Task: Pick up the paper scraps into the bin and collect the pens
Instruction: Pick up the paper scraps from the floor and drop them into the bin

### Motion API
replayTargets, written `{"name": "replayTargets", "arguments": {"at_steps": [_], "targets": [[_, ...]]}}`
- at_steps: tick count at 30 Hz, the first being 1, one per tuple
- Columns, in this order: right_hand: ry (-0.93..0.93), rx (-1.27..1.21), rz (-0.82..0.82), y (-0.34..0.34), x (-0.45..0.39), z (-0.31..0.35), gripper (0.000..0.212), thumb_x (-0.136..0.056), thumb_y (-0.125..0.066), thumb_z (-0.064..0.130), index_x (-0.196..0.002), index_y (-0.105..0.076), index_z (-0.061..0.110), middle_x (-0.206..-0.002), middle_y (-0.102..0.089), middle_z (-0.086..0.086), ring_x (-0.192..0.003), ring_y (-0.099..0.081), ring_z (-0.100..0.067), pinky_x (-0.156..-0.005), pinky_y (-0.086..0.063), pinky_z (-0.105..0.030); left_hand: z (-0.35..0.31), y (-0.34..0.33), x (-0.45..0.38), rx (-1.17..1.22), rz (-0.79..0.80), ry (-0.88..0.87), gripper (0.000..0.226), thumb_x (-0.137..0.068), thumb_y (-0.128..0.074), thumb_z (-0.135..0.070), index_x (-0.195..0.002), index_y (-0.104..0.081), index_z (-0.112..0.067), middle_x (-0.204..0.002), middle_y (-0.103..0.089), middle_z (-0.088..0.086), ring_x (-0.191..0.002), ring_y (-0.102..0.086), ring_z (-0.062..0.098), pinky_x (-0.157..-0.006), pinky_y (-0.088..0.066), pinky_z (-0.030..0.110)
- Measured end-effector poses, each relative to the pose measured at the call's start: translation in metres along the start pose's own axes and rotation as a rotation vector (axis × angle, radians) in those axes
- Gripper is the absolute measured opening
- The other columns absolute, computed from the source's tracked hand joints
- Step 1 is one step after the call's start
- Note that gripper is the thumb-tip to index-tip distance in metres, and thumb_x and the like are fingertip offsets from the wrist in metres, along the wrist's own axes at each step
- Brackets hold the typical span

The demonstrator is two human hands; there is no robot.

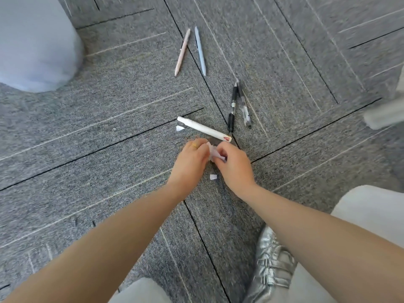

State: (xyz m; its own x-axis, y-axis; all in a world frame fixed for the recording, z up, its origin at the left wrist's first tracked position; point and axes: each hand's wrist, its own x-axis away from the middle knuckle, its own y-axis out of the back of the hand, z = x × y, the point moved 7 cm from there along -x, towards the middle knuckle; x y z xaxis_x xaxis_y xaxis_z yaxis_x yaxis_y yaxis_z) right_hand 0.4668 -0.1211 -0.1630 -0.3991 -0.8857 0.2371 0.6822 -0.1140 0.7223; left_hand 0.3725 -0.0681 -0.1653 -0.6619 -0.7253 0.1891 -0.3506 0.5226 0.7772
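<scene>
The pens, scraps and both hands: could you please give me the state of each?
Pink pen: lying on carpet.
Blue pen: lying beside it.
Black pen: on carpet.
Clear pen: on carpet.
White pen: on carpet.
Loose scraps: on carpet.
Left hand, right hand: pinching gathered scraps.

1. The carpet [122,110] is gray with thin black and white lines.
2. One pen [182,52] is light pink.
3. The pen beside it [200,51] is light blue.
4. Another pen [232,106] is black.
5. The next pen [244,107] is see-through with black parts.
6. The fat marker [203,129] is white with a red end.
7. The paper scraps [213,176] are white.
8. The ring [194,146] is gold.
9. The shoe [271,267] is shiny silver.
</scene>
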Motion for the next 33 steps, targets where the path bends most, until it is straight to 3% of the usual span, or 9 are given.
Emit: {"name": "replayTargets", "arguments": {"at_steps": [5,10,12,15,18,23,27,31,33], "targets": [[-0.098,-0.087,0.032,0.0,-0.004,-0.002,0.015,-0.089,-0.057,0.026,-0.103,-0.056,0.02,-0.065,-0.048,0.015,-0.056,-0.045,-0.003,-0.052,-0.034,-0.023,-0.001,-0.005,0.003,0.06,0.014,0.057,0.01,-0.094,-0.039,-0.003,-0.096,-0.048,-0.008,-0.101,-0.054,0.006,-0.088,-0.044,0.019,-0.078,-0.045,0.035],[-0.136,-0.039,0.02,-0.007,-0.002,-0.003,0.019,-0.089,-0.056,0.023,-0.072,-0.058,0.014,-0.072,-0.055,0.001,-0.061,-0.046,-0.015,-0.054,-0.031,-0.027,0.006,-0.004,0.0,0.311,0.012,0.24,0.021,-0.096,-0.039,-0.012,-0.114,-0.046,-0.017,-0.099,-0.056,-0.001,-0.073,-0.055,0.015,-0.053,-0.043,0.026],[-0.15,-0.024,0.002,-0.005,-0.001,-0.004,0.019,-0.088,-0.059,0.022,-0.07,-0.056,0.016,-0.081,-0.053,0.001,-0.065,-0.047,-0.015,-0.056,-0.032,-0.028,0.012,0.0,-0.005,0.349,0.015,0.273,0.017,-0.095,-0.043,-0.013,-0.105,-0.058,-0.013,-0.092,-0.057,-0.001,-0.061,-0.05,0.01,-0.049,-0.04,0.021],[-0.171,-0.061,0.023,-0.002,-0.005,-0.005,0.015,-0.085,-0.063,0.014,-0.072,-0.056,0.012,-0.096,-0.044,0.0,-0.068,-0.047,-0.013,-0.068,-0.038,-0.025,0.029,0.018,-0.006,0.339,-0.135,0.34,0.017,-0.095,-0.047,-0.013,-0.092,-0.062,-0.006,-0.108,-0.051,0.006,-0.059,-0.043,0.005,-0.046,-0.038,0.011],[-0.155,-0.019,0.074,0.0,-0.01,-0.003,0.017,-0.084,-0.064,0.011,-0.071,-0.054,0.01,-0.085,-0.045,0.0,-0.063,-0.044,-0.015,-0.063,-0.037,-0.025,0.04,0.037,-0.012,0.293,-0.255,0.367,0.018,-0.094,-0.048,-0.009,-0.096,-0.064,-0.002,-0.132,-0.043,0.006,-0.07,-0.05,0.006,-0.058,-0.041,0.01],[-0.219,-0.073,0.172,0.014,-0.003,-0.016,0.023,-0.086,-0.061,0.017,-0.073,-0.056,-0.002,-0.061,-0.045,-0.012,-0.051,-0.031,-0.021,-0.051,-0.022,-0.027,0.036,0.039,-0.024,0.125,-0.191,0.293,0.022,-0.092,-0.046,0.0,-0.099,-0.067,-0.004,-0.127,-0.054,0.009,-0.093,-0.059,0.021,-0.08,-0.05,0.026],[-0.286,-0.099,0.356,0.042,0.01,-0.042,0.003,-0.085,-0.062,0.011,-0.084,-0.064,0.013,-0.093,-0.067,-0.02,-0.074,-0.054,-0.023,-0.067,-0.037,-0.03,0.05,0.046,-0.033,0.107,-0.174,0.326,0.022,-0.094,-0.045,-0.002,-0.097,-0.067,-0.005,-0.112,-0.057,0.014,-0.074,-0.058,0.026,-0.064,-0.052,0.033],[-0.374,0.036,0.459,0.071,0.043,-0.076,0.019,-0.082,-0.065,0.01,-0.075,-0.063,0.027,-0.093,-0.07,-0.011,-0.081,-0.061,-0.021,-0.075,-0.044,-0.033,0.045,0.043,-0.024,0.248,-0.042,0.295,0.018,-0.095,-0.048,-0.014,-0.096,-0.065,-0.007,-0.071,-0.06,0.004,-0.045,-0.042,0.013,-0.039,-0.036,0.022],[-0.414,0.036,0.474,0.075,0.061,-0.087,0.013,-0.081,-0.067,0.01,-0.083,-0.063,0.022,-0.094,-0.07,-0.003,-0.091,-0.064,-0.021,-0.083,-0.047,-0.034,0.033,0.032,-0.005,0.293,0.095,0.25,0.013,-0.093,-0.049,-0.016,-0.099,-0.061,-0.014,-0.073,-0.06,-0.002,-0.048,-0.048,0.015,-0.04,-0.043,0.023]]}}
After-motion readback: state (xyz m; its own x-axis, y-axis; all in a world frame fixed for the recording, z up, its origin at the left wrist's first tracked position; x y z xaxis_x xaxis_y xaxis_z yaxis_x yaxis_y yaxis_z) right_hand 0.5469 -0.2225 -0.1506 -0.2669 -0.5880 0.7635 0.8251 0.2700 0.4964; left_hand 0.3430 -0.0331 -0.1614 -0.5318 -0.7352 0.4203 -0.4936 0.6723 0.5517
